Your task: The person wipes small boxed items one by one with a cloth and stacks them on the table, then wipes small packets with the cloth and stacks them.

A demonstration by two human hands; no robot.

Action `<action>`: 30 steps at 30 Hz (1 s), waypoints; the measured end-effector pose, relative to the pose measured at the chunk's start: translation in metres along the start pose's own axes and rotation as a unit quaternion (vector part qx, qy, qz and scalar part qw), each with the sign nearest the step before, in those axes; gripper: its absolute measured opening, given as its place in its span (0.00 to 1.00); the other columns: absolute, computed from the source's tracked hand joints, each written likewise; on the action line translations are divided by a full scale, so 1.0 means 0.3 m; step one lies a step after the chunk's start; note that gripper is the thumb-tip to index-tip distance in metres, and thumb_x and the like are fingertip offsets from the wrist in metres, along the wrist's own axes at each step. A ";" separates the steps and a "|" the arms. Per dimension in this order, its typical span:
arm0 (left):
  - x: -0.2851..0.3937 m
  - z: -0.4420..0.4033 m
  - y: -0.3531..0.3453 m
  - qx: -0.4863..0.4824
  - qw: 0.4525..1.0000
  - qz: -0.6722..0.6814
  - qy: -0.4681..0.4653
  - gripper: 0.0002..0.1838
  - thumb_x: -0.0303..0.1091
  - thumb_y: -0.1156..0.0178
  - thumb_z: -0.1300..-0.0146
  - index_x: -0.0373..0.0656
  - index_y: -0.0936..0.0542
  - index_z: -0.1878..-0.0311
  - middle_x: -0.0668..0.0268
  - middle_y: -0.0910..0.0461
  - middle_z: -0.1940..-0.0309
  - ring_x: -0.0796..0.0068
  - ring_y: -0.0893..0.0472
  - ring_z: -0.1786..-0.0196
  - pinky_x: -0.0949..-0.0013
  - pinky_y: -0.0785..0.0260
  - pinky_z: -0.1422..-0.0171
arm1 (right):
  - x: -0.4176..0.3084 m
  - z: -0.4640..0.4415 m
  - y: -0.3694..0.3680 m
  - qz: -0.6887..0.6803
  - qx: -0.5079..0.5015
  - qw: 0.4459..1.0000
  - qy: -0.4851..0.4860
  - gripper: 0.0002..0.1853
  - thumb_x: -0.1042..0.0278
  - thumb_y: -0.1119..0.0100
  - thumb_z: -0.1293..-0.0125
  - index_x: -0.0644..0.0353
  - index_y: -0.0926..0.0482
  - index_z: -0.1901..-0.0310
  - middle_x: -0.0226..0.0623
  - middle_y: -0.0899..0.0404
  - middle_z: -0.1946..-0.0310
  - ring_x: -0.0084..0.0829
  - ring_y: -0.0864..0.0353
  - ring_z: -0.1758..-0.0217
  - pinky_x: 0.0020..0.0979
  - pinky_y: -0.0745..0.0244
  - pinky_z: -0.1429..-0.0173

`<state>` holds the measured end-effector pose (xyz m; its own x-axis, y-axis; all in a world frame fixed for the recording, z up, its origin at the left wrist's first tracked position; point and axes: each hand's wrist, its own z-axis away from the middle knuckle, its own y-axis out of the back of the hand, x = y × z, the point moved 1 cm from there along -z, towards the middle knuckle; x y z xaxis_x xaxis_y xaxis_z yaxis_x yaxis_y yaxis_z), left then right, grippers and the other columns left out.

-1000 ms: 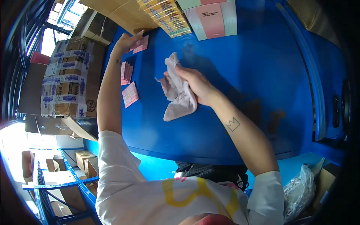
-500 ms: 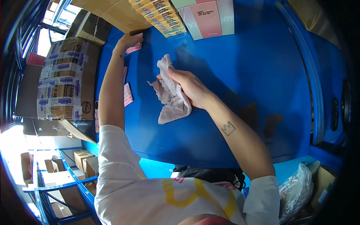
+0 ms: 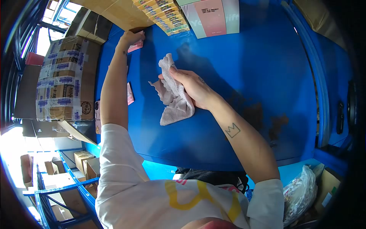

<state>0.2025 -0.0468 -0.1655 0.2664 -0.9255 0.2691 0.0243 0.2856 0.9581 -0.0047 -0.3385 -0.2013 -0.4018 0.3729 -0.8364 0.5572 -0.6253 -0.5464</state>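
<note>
My right hand (image 3: 192, 86) is closed around a crumpled pale grey-pink waffle-weave cloth (image 3: 173, 97), held over the middle of the blue table (image 3: 190, 141). The thumb lies on top of the cloth, and a loose corner hangs toward me. At the far left, my left hand (image 3: 132, 37) reaches out and grips a small stack of flat pink packets (image 3: 136, 46) beside a cardboard box; its fingertips are partly hidden. Another pink packet (image 3: 130, 94) lies nearer, partly covered by my left forearm.
Stacked yellow boxes (image 3: 167, 17) and a pastel gift box (image 3: 211, 19) stand at the back. A taped carton (image 3: 66, 82) is on the left, with a phone (image 3: 98, 116) near it. Brown patches (image 3: 253, 116) mark the table's right side. A clear plastic bag (image 3: 301, 194) sits lower right.
Hardly anything differs. The left hand has shifted very slightly at the pink packets, its forearm covering more of the nearer one. The right hand keeps the cloth in the same place.
</note>
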 end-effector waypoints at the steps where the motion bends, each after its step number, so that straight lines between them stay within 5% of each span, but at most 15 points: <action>1: -0.008 -0.006 -0.006 -0.003 1.000 -0.003 0.001 0.34 0.50 0.29 0.53 0.49 0.19 0.40 0.61 0.18 0.45 0.62 0.18 0.45 0.68 0.26 0.42 | -0.001 0.002 0.000 0.002 0.003 1.000 0.001 0.31 0.39 0.60 0.26 0.58 0.27 0.38 0.41 0.28 0.34 0.42 0.31 0.31 0.39 0.35 0.32; 16: -0.164 0.098 0.159 0.002 0.998 -0.042 0.036 0.39 0.57 0.33 0.48 0.37 0.24 0.40 0.53 0.19 0.49 0.56 0.19 0.48 0.61 0.25 0.45 | -0.010 0.009 -0.001 -0.061 0.011 0.998 -0.030 0.34 0.36 0.55 0.30 0.58 0.25 0.39 0.37 0.22 0.43 0.38 0.21 0.43 0.36 0.28 0.45; 21: -0.195 0.403 0.258 0.015 0.998 -0.045 0.039 0.42 0.61 0.36 0.45 0.32 0.26 0.39 0.49 0.20 0.50 0.54 0.20 0.50 0.58 0.25 0.46 | -0.048 0.020 -0.013 -0.266 0.076 0.961 -0.008 0.30 0.42 0.56 0.27 0.60 0.26 0.38 0.37 0.21 0.43 0.35 0.20 0.43 0.37 0.27 0.43; 23: -0.237 0.566 0.232 0.141 0.989 0.002 0.046 0.39 0.57 0.34 0.45 0.31 0.25 0.41 0.49 0.20 0.52 0.57 0.19 0.51 0.59 0.25 0.49 | -0.063 0.029 -0.017 -0.295 0.088 0.950 0.045 0.27 0.47 0.59 0.25 0.58 0.29 0.35 0.37 0.23 0.39 0.35 0.22 0.40 0.40 0.28 0.38; 26: -0.156 0.839 0.183 0.171 0.978 0.028 0.113 0.37 0.57 0.35 0.46 0.33 0.23 0.44 0.48 0.18 0.53 0.53 0.19 0.48 0.57 0.25 0.43 | -0.126 0.053 -0.048 -0.316 0.149 0.931 0.103 0.26 0.51 0.61 0.24 0.57 0.33 0.32 0.37 0.26 0.36 0.36 0.27 0.35 0.41 0.33 0.32; 30: -0.130 0.942 0.085 0.069 0.972 -0.001 0.223 0.39 0.59 0.35 0.45 0.35 0.25 0.41 0.47 0.22 0.45 0.52 0.21 0.43 0.56 0.26 0.40 | -0.272 0.140 -0.060 -0.326 0.133 0.920 0.176 0.27 0.53 0.61 0.24 0.56 0.37 0.30 0.38 0.30 0.33 0.36 0.31 0.31 0.42 0.43 0.25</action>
<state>-0.0794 -0.0736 -0.1237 0.6578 -0.7178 0.2280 -0.0966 0.2198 0.9707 -0.0127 -0.3864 -0.1214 -0.3019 0.8967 -0.3236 0.0660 -0.3190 -0.9455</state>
